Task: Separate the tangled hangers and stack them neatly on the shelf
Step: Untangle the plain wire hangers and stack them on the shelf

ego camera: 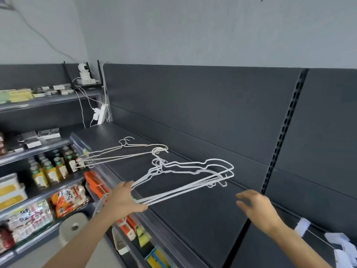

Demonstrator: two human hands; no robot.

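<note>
White hangers (183, 189) in grip of left hand (123, 200), long axis rightward, hooks toward back panel (212, 113); right hand (258, 209) slack, empty.

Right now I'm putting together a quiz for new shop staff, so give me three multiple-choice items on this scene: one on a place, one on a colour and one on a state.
1. Where is the loose bunch of hangers?
A. on the dark shelf, beyond the left hand
B. on the floor
C. hooked on the wall

2. What colour are the held hangers?
A. black
B. white
C. orange

3. How is the right hand?
A. gripping a hanger
B. open, holding nothing
C. curled round a bottle

Answers:
1 A, they lie on the shelf top farther back.
2 B, the wire shows white against the dark shelf.
3 B, its fingers are spread above the shelf and touch no hanger.
</note>
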